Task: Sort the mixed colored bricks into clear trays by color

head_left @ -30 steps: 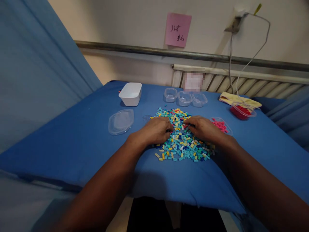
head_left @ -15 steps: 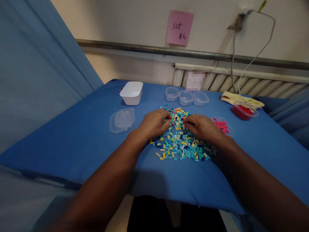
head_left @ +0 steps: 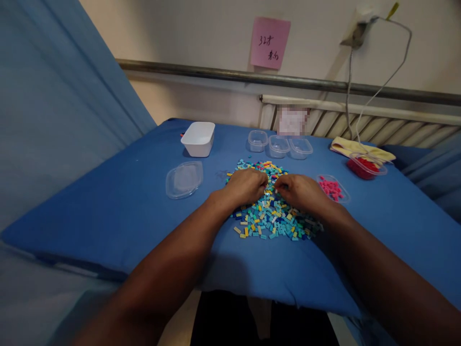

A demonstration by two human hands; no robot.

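Note:
A loose pile of small toy building bricks [head_left: 275, 218], mostly turquoise, blue and yellow, lies spread on the blue-covered table [head_left: 151, 192]. Over the left side of the pile is my left hand [head_left: 248, 185], its fingers curled together; whatever is in them is hidden. Facing it across a narrow gap, my right hand [head_left: 297, 190] has thumb and forefinger pinched low over the bricks. Something small and pale shows at those fingertips, too small to name. Just right of that hand sits a shallow clear tray of pink bricks [head_left: 330, 188].
A white tub [head_left: 199, 139] stands at the back left, a clear lid [head_left: 185, 180] in front of it. Three clear containers [head_left: 278, 146] line the back. Red bricks [head_left: 363, 168] fill a container at the right, beside a folded yellow cloth [head_left: 360, 149]. Behind run a rail [head_left: 216, 73] and radiator.
My left hand has moved right and slightly nearer to me, closer to my right hand, uncovering bricks at the pile's far left. My right hand stays nearly in place.

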